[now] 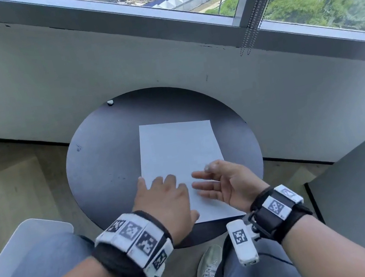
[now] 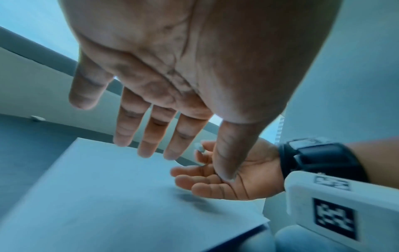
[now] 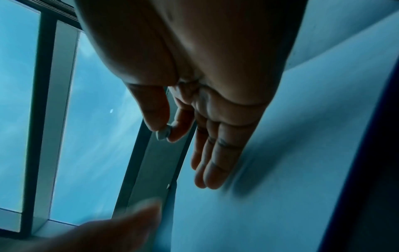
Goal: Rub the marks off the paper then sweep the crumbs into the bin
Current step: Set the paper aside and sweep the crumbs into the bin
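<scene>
Working at a round dark tabletop (image 1: 102, 157) set against the wall under a window. On it, toward the near right edge, a white sheet of paper (image 1: 179, 153), long side running away from the sitter, near corner almost at the rim. No marks legible on the sheet from the head view, only faint grey traces; no crumbs to be made out either.

Over the sheet's near left corner, the left hand (image 1: 163, 200), palm down, fingers straight and slightly spread. Placed there, most likely, to pin the paper so that it will not slide or buckle under rubbing. Hard to tell from the left wrist view whether pressing already or hovering just above.

At the sheet's right edge, the right hand (image 1: 223, 184), turned on its side, thumb and forefinger pinching a small pale eraser (image 3: 162, 134), the other three fingers held out straight and together. Held so, probably, to keep the eraser's tip free for the paper. Tip not touching the sheet.

Near the far left edge of the tabletop, well apart from the paper, a small white lump (image 1: 110, 102), perhaps another eraser piece.

Down beside the left knee, below the table's near left edge, a white plastic container (image 1: 34, 232), likely the bin, within reach for sweeping later.

Judged stage: rubbing, not sweeping.
</scene>
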Demonstrator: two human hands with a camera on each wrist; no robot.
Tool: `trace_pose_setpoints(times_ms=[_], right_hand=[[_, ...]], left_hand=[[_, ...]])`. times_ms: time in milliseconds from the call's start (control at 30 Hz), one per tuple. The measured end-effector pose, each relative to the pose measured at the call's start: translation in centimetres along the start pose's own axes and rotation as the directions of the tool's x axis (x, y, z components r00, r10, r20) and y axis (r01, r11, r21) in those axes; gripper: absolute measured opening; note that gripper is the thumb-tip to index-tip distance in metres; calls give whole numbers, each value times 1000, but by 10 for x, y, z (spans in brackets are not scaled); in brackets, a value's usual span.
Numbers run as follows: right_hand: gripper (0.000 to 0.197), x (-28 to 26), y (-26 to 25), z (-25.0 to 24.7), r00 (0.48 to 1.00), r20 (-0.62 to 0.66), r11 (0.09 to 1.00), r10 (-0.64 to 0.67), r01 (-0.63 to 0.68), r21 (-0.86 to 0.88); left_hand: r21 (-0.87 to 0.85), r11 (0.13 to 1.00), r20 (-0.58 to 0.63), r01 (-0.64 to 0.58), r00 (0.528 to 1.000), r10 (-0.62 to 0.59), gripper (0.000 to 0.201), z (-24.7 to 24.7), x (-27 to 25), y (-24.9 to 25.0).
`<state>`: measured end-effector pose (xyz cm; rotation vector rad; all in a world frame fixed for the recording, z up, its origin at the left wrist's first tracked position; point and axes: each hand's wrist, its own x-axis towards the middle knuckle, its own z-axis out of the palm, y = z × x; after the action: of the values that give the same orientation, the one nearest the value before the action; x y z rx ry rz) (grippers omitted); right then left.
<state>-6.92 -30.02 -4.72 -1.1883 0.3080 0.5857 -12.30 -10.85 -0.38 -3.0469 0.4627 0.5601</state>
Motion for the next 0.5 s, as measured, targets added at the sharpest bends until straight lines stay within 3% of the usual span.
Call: trace_pose_setpoints(times_ms=[67, 133, 200, 300, 333, 367, 400, 433, 467, 500], right_hand=[[7, 7, -4, -7, 998, -61, 1000, -11, 10, -14], [6, 16, -15, -18, 975, -203, 995, -84, 73, -62], [9, 24, -30, -29, 936, -305, 969, -174, 108, -224], [14, 39, -53, -39, 920, -286, 838, -267, 75, -541], [16, 46, -60, -39, 924, -247, 738, -293, 54, -673], [17, 52, -66, -38, 927, -194, 568, -321, 24, -823], [17, 57, -71, -37, 930, -132, 334, -342, -11, -942], [17, 62, -74, -34, 935, -72, 105, -346, -37, -994], [16, 67, -76, -31, 942, -31, -53, -334, -52, -997], [15, 71, -77, -29, 949, -5, -146, -314, -53, -988]], left_hand=[[-41, 999, -14, -35, 999, 35, 60, -1, 28, 10], [-60, 996, 13, -66, 998, 67, 74, 4, 52, 15], [-70, 995, 31, -72, 997, 75, 85, 10, 68, 16], [-72, 995, 12, -65, 998, 66, 94, 12, 84, 17], [-73, 996, 13, -59, 998, 60, 97, 11, 89, 17], [-73, 996, 21, -51, 998, 52, 101, 10, 93, 16], [-71, 997, 31, -39, 999, 42, 104, 9, 98, 14], [-68, 997, 43, -26, 999, 29, 107, 8, 101, 12], [-65, 998, 57, -16, 998, 20, 110, 8, 103, 10], [-61, 998, 73, -12, 997, 17, 113, 9, 106, 8]])
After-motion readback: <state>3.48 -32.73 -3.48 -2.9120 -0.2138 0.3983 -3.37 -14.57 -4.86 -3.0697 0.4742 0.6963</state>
